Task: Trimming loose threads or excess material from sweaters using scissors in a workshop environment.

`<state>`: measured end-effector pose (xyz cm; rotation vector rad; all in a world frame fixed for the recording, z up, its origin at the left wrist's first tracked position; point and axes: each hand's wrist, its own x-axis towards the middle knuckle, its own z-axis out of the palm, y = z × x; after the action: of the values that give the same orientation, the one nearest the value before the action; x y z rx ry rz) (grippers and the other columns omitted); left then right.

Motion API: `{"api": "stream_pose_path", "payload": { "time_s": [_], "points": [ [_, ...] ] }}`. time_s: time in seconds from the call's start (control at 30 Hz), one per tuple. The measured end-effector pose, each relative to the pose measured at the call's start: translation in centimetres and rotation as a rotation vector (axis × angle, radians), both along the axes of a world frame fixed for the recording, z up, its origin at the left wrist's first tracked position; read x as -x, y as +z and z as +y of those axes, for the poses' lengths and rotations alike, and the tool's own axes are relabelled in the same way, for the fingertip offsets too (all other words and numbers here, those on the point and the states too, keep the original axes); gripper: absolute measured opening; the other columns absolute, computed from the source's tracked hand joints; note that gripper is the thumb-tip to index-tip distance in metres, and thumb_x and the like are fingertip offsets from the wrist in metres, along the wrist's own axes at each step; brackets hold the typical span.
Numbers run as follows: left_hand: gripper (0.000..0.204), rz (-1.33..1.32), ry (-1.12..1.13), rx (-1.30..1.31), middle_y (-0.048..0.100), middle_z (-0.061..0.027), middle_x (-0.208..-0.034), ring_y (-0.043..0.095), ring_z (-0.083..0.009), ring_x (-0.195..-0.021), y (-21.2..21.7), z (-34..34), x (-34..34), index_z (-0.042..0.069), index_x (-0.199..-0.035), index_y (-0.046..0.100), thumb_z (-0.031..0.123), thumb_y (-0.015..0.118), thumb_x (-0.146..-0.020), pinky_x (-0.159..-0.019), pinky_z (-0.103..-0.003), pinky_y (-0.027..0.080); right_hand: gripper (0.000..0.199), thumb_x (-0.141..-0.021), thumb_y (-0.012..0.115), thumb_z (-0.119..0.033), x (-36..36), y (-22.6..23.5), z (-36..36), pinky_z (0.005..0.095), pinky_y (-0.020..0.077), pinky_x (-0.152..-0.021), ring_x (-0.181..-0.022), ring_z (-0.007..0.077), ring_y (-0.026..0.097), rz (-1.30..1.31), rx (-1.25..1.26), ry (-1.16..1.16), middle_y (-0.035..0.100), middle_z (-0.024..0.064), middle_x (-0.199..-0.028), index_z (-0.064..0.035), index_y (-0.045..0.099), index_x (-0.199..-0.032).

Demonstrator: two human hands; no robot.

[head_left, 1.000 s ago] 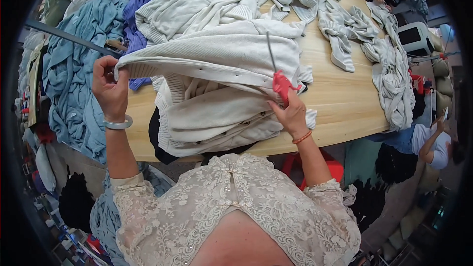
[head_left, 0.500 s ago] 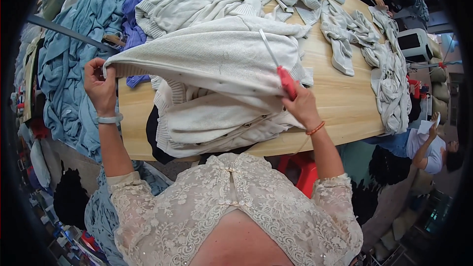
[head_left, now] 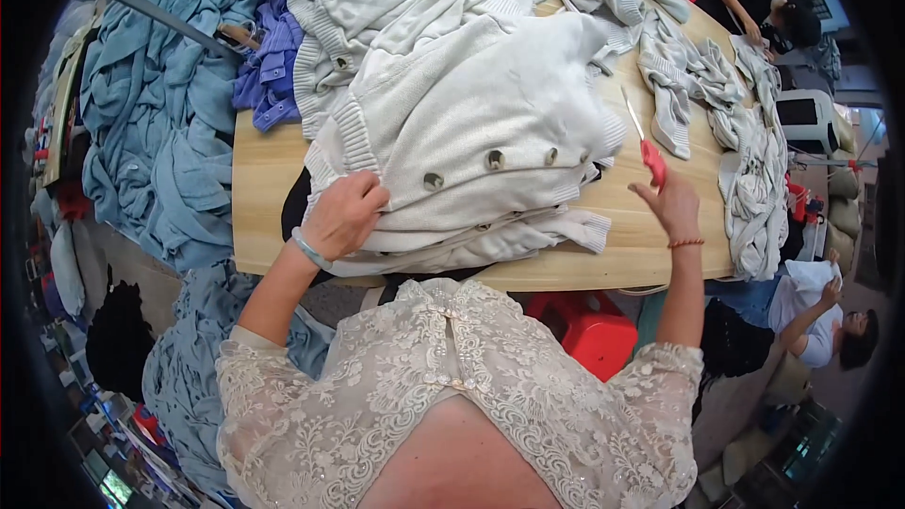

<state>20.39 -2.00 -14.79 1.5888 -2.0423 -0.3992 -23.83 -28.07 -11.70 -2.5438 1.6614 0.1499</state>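
Note:
A cream knit cardigan with a row of round buttons lies folded on the wooden table. My left hand grips its ribbed lower-left corner near the table's front edge. My right hand is off to the right of the cardigan, holding red-handled thread snips whose thin blades point up and away from me. Under the cardigan, more cream knit layers stick out toward the front.
Light blue garments are heaped at the left, a purple one behind. Pale grey knits trail along the right side. A red stool stands under the table. Other people sit at the far right and back.
The cardigan, held up spread between both hands, has been laid down folded on the table. My left hand came down onto its corner; my right hand moved right, away from the cloth.

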Motion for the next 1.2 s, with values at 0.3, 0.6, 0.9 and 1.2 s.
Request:
{"api": "stream_pose_path", "payload": {
  "time_s": [0.3, 0.6, 0.9, 1.2],
  "points": [
    [0.023, 0.166, 0.146, -0.205, 0.053, -0.009, -0.089, 0.059, -0.0234, -0.076, -0.4, 0.8, 0.3, 0.003, -0.093, 0.056, -0.005, 0.067, -0.074, -0.068, -0.03, 0.048, 0.024, -0.094, 0.061, -0.021, -0.5, 0.5, 7.4, 0.0464, 0.0498, -0.067, -0.078, 0.0387, 0.064, -0.199, 0.277, -0.021, 0.06, 0.0171, -0.089, -0.0063, 0.049, -0.11],
    [0.012, 0.486, 0.322, -0.376, 0.058, -0.0031, -0.082, 0.056, -0.0092, -0.073, -0.3, 1.9, 0.0, 0.001, -0.092, 0.062, -0.003, 0.064, -0.08, -0.066, -0.022, 0.046, 0.026, -0.085, 0.063, -0.007, -8.3, 0.9, 12.9, 0.044, 0.0496, -0.069, -0.079, 0.039, 0.062, -0.515, -0.436, 0.432, 0.063, 0.0183, -0.086, -0.0079, 0.054, -0.11],
    [0.014, 0.433, 0.339, -0.261, 0.06, -0.0068, -0.085, 0.058, -0.0205, -0.083, -1.3, 3.2, 0.2, 0.002, -0.087, 0.063, -0.002, 0.066, -0.073, -0.072, -0.031, 0.048, 0.025, -0.085, 0.066, -0.021, -13.4, 0.3, 15.0, 0.0454, 0.0476, -0.062, -0.069, 0.0357, 0.063, -0.332, -0.478, 0.626, 0.063, 0.0153, -0.072, -0.0086, 0.054, -0.102],
    [0.027, 0.075, 0.212, 0.062, 0.059, -0.0123, -0.095, 0.059, -0.0297, -0.089, -1.7, -4.1, 6.7, 0.004, -0.097, 0.061, 0.006, 0.075, -0.075, -0.076, -0.035, 0.048, 0.021, -0.086, 0.064, -0.018, -8.2, 1.7, 14.1, 0.0452, 0.0481, -0.064, -0.074, 0.0356, 0.063, -0.364, -0.402, 0.403, 0.064, 0.0151, -0.077, -0.0095, 0.057, -0.104]
  ]
}}
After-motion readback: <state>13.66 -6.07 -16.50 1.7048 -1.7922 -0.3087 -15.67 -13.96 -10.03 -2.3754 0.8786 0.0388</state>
